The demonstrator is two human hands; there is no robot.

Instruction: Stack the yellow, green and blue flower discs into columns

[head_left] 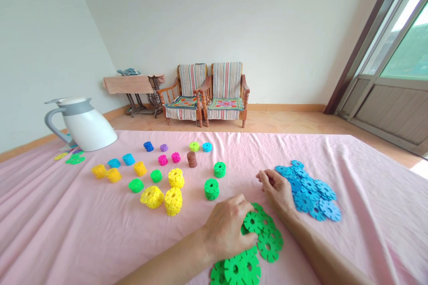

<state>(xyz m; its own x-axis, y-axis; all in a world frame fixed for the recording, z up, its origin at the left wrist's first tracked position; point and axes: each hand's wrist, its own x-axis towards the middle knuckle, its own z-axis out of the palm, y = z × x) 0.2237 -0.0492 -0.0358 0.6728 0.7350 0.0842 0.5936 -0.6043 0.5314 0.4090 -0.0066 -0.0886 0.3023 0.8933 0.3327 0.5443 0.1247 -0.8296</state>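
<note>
Left hand (230,230): lies on the near-left edge of the green discs (267,245), fingers bent and close together over the topmost disc. The thumb is hidden, so a grip cannot be confirmed.
Green discs: a loose flat pile of notched wheels on the pink cloth (83,231), closest to the viewer; this is the landmark for all lines below.
Right hand (277,190): just beyond the green discs, knuckles up, fingertips (262,177) drawn together. Whether they pinch anything cannot be told.
Blue discs (312,193): a second flat pile, right of and just beyond the green discs, beside the right hand.
Green stacks (211,188): two short columns, left of and beyond the green discs (same colour as the pile).
Yellow stacks (173,200): a cluster well to the left of the green discs.
Small stacks (162,160): pink, blue, purple and brown, far beyond the green discs to the left.
Jug (85,122): white with a grey handle, far left of and beyond the green discs.
Chairs (207,93): two, against the wall, well beyond the green discs.
</note>
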